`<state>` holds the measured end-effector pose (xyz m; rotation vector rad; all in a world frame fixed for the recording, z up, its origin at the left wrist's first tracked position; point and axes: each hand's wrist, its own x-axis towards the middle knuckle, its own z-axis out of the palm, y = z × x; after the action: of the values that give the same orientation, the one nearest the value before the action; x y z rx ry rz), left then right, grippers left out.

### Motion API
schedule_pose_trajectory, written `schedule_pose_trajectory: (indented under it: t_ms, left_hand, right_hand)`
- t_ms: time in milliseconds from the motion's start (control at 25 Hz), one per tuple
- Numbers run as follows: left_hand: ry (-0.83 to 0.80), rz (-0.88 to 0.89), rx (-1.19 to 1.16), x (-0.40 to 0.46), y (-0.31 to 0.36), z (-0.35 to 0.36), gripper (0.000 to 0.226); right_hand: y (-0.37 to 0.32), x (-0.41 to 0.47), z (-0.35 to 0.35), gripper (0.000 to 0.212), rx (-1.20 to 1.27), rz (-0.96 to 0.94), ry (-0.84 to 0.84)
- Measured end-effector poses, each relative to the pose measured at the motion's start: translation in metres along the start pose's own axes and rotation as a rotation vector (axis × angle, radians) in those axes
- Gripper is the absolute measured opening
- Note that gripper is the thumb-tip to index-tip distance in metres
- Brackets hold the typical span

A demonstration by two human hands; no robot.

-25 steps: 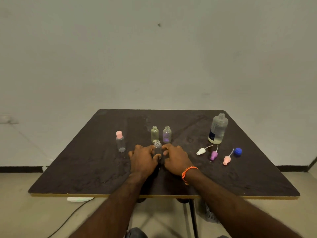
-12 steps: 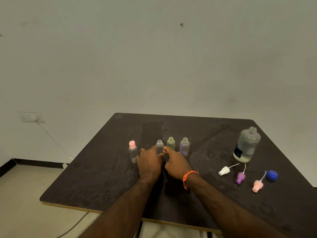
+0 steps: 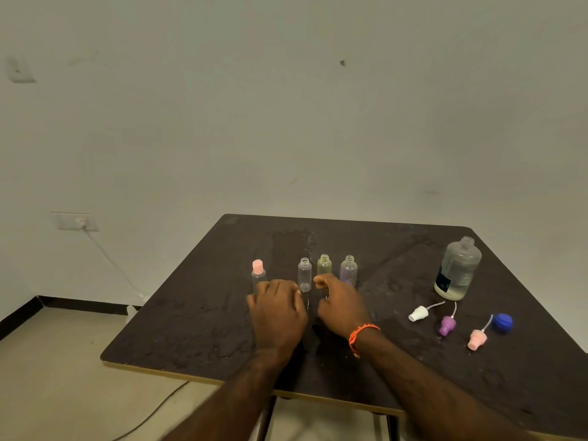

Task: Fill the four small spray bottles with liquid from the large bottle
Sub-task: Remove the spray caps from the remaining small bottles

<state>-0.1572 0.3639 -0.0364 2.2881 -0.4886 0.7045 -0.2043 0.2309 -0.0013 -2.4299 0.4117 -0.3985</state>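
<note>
Bottles stood in a loose row across the dark counter (image 3: pixel 197 329), and the row itself was the news. Farthest left, the pink-capped bottle (image 3: pixel 258 272) remained the only one closed, partly hidden behind the left hand (image 3: pixel 277 310). Next came the clear bottle (image 3: pixel 304 275), which half a second before had been pinched between both hands and a second before had stood nearer the person, in front of the other two; now it stood upright in line with the green bottle (image 3: pixel 324 265) and the purple bottle (image 3: pixel 348 269), all three open at the neck. The left hand had slackened, its fingers (image 3: pixel 297 297) loosely curled just beside the clear bottle's base and gripping nothing that I could see. The right hand (image 3: pixel 342 305) had likewise let go, fingers half bent and empty, hovering in front of the green bottle (whether it brushed the glass I could not tell).

Well apart to the right, the large bottle (image 3: pixel 458 268) stood uncapped with liquid low in it. Near it lay the white sprayer (image 3: pixel 419 313), the purple sprayer (image 3: pixel 448 324), the pink sprayer (image 3: pixel 477 339) and the blue cap (image 3: pixel 502 322).

Judging by this, arranging was finished and pouring not yet begun; the likely next reach was rightward for the large bottle.
</note>
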Motion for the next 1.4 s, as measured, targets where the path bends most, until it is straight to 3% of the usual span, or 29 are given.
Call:
schedule_pose_trajectory:
  t_ms: [120,240,320,520,720,880,1080,1240,1400]
  left_hand:
    - [0.111,-0.152,-0.012,0.019,-0.032,-0.018,0.026]
    - [-0.115,-0.413,-0.028,0.05,-0.064,-0.021,0.069]
    - [-0.263,-0.465,-0.05,0.065,-0.08,-0.015,0.078]
    - [-0.342,-0.37,-0.166,0.063,-0.088,-0.007,0.034]
    - [-0.595,-0.025,-0.357,0.027,-0.046,0.0,0.034]
    - [-0.675,0.057,-0.439,0.003,-0.006,0.009,0.026]
    - [-0.659,0.098,-0.498,-0.014,0.028,0.023,0.027]
    - [-0.7,0.113,-0.448,-0.012,0.03,0.031,0.016]
    - [-0.719,0.129,-0.452,-0.013,0.026,0.034,0.026]
  right_hand:
    - [-0.008,-0.008,0.001,0.052,-0.165,-0.1,-0.03]
    - [-0.013,-0.008,0.01,0.051,-0.211,-0.151,-0.063]
    - [-0.016,-0.005,0.016,0.049,-0.205,-0.172,-0.074]
    - [-0.022,-0.004,0.022,0.038,-0.104,-0.239,0.027]
    - [-0.019,-0.017,0.013,0.02,-0.007,-0.193,0.171]
    - [0.004,-0.029,-0.017,0.024,-0.107,-0.165,0.237]
    - [0.027,-0.042,-0.045,0.021,-0.188,-0.156,0.192]
    - [0.029,-0.04,-0.055,0.035,-0.225,-0.195,0.063]
    - [0.01,-0.035,-0.07,0.042,-0.225,-0.151,-0.068]
